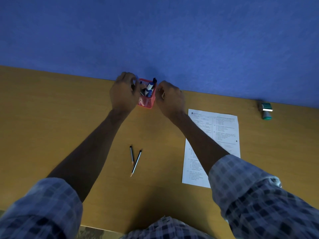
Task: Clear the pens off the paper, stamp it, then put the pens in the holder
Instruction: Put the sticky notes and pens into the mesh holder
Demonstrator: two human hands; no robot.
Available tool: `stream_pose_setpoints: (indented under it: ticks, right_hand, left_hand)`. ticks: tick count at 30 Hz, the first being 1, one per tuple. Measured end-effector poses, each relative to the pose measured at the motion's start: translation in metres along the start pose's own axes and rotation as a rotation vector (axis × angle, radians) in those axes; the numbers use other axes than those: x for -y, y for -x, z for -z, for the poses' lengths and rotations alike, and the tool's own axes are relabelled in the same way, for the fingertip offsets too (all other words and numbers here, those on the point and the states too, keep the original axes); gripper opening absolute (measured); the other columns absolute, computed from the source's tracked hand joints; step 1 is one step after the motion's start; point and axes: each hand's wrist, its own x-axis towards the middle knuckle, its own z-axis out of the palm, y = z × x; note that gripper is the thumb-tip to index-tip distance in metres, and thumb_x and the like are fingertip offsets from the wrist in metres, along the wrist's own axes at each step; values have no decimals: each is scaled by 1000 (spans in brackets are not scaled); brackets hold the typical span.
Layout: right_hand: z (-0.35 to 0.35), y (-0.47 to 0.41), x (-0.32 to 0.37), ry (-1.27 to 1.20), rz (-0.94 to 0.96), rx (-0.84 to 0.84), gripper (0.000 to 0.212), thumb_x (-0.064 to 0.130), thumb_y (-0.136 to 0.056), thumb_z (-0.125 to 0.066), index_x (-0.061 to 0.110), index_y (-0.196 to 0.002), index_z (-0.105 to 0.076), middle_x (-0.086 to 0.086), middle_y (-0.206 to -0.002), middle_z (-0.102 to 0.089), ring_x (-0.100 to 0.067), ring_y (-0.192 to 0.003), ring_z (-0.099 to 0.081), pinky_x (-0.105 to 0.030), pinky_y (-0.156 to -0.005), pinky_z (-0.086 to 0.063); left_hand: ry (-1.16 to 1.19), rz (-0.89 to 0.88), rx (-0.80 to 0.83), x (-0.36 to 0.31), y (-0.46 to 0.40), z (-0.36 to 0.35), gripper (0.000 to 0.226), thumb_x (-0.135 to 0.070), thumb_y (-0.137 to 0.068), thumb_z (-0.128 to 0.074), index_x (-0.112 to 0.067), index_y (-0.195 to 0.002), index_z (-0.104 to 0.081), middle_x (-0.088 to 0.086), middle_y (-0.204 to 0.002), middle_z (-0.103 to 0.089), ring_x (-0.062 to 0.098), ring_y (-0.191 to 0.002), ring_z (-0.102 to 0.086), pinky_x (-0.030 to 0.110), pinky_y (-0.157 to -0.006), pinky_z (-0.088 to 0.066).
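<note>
A red mesh holder [146, 100] stands at the desk's far edge against the blue wall, with several pens and markers [149, 88] sticking out of it. My left hand [123, 94] curls against the holder's left side, fingers at its rim. My right hand [170, 98] is at the holder's right side with fingers bent; whether it holds anything is hidden. Two pencils [135, 160] lie loose on the desk between my forearms. The printed paper [222, 131] lies to the right, partly under my right forearm, with no pens on its visible part.
A green stamp [265, 110] lies on its side at the far right of the wooden desk [51, 118], near the wall. The blue wall [155, 31] runs along the desk's far edge. My checked sleeves fill the lower corners.
</note>
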Motion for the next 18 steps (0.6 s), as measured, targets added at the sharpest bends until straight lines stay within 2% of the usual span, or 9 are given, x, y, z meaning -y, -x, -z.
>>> stream_pose_setpoints:
  ticks: [2,4,9,12,14,18]
  right_hand:
    - [-7,20,-3,0,0,81,18,25,-94,-51,11,-95,-62,-4,-87,-69,-20,-73,-63,-28,-61,-48]
    - [-14,40,-4,20,-33,198,18,25,-93,-52,11,-96,-64,-3,-88,-70,-20,-76,-64,-32,-66,-54]
    - [-32,87,1,32,-125,451,17,29,-90,-58,16,-95,-67,-7,-92,-72,-26,-84,-68,-39,-77,-57]
    - [-40,110,8,14,-150,562,10,27,-84,-62,22,-91,-68,-4,-95,-71,-27,-91,-67,-33,-79,-54]
    - [-43,122,11,9,-67,615,14,23,-81,-65,22,-95,-69,-1,-101,-68,-24,-98,-65,-31,-80,-50]
    - [-46,139,16,25,154,721,18,16,-82,-62,19,-98,-71,-2,-108,-61,-20,-111,-55,-35,-89,-48]
  left_hand:
    - [16,38,37,5,16,4,21,-26,-90,-54,-8,-85,-63,7,-80,-64,23,-68,-59,27,-58,-35]
    - [-4,80,119,9,34,8,19,-26,-88,-58,-10,-81,-65,6,-77,-66,25,-67,-61,25,-59,-35]
    - [-157,328,489,20,82,11,25,-39,-81,-66,-15,-87,-68,7,-86,-71,30,-81,-66,33,-70,-52]
    - [-173,451,604,24,114,18,20,-32,-79,-65,-19,-93,-69,6,-93,-71,32,-89,-66,32,-72,-50]
    - [-132,442,641,27,134,25,20,-20,-78,-63,-20,-97,-69,4,-97,-70,31,-92,-65,33,-73,-50]
    - [-41,270,681,31,163,41,25,-7,-73,-64,-19,-94,-70,-2,-102,-66,24,-94,-64,35,-73,-52]
